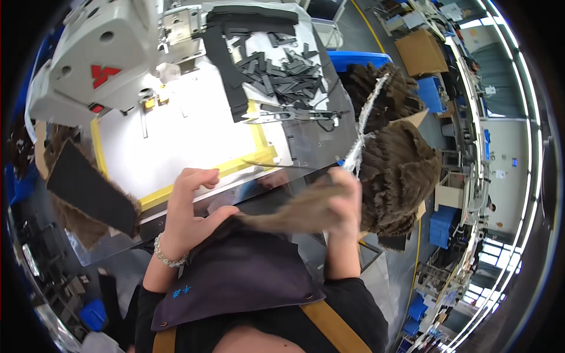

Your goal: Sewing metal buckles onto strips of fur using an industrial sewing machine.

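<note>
A brown fur piece (291,213), smeared by motion, stretches across in front of my apron. My right hand (347,203) is closed on its right end and is blurred too. At the table's front edge, my left hand (191,209) has its thumb and fingers apart, the thumb tip close to the dark left end of the fur. Whether the thumb touches it, I cannot tell. Beyond my hands lies a white work surface (194,147) edged with yellow tape. Over its far left part stands a white sewing machine (97,65) with its lamp lit.
Many short black strips (282,73) lie in a heap at the far right of the table, near small snips (276,115). A black-backed fur piece (91,188) hangs over the left edge. More brown fur (400,170) is piled at the right by a blue bin (359,60).
</note>
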Tool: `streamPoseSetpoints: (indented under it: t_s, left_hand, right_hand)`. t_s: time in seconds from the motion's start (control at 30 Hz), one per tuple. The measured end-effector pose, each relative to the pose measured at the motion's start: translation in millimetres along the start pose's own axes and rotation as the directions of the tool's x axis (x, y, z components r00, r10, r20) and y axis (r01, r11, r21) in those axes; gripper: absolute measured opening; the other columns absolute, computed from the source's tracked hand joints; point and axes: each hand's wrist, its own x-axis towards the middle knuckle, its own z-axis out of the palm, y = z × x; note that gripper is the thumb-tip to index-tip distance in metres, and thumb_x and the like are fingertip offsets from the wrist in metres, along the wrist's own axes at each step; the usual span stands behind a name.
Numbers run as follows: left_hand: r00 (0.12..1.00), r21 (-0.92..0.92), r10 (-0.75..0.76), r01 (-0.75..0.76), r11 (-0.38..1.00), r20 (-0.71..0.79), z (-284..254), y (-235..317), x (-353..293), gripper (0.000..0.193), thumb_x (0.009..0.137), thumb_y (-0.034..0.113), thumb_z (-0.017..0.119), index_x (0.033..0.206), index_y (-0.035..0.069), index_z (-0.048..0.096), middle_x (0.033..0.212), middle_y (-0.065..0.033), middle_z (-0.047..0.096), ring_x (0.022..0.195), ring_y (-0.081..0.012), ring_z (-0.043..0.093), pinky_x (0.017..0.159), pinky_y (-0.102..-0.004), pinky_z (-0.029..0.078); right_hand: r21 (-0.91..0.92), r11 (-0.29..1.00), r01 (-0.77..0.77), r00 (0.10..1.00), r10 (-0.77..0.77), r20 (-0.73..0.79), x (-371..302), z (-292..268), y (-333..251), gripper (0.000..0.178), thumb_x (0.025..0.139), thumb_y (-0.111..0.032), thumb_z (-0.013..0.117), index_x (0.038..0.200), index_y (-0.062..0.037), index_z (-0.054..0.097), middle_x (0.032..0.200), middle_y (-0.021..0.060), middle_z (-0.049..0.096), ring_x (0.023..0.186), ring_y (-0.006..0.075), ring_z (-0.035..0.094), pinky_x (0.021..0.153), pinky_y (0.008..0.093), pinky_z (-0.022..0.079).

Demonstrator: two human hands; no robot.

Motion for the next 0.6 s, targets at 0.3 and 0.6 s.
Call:
streamPoseSetpoints:
  t_s: [0.3, 0.6]
  left_hand:
    - [0.994, 0.054, -0.106, 0.107, 0.993, -0.017, -9, -5, -7, 0.060, 0.068, 0.005, 0.079, 0.122, 0.007, 0.051, 0.095, -0.0059, 0.057, 0.081, -0.0162, 0.053, 0.075, -0.0290, 0.042]
    - [0.993, 0.130, -0.084, 0.073, 0.989, 0.082, -21, -11, 2, 0.032, 0.074, 0.010, 0.073, 0.103, 0.006, 0.062, 0.085, -0.0078, 0.058, 0.080, -0.0245, 0.056, 0.073, -0.0343, 0.045]
  right_hand:
    - [-0.500, 0.851, 0.162, 0.680, -0.463, -0.568, 19, -214, -173, 0.049, 0.092, -0.039, 0.052, 0.125, -0.0028, 0.053, 0.124, 0.0180, 0.057, 0.112, 0.0324, 0.058, 0.096, 0.0462, 0.050]
    - [-0.109, 0.978, -0.180, 0.466, -0.013, -0.885, 38, -524, -205, 0.042, 0.080, -0.026, 0.072, 0.113, -0.0012, 0.064, 0.118, 0.0111, 0.063, 0.108, 0.0274, 0.059, 0.095, 0.0435, 0.046]
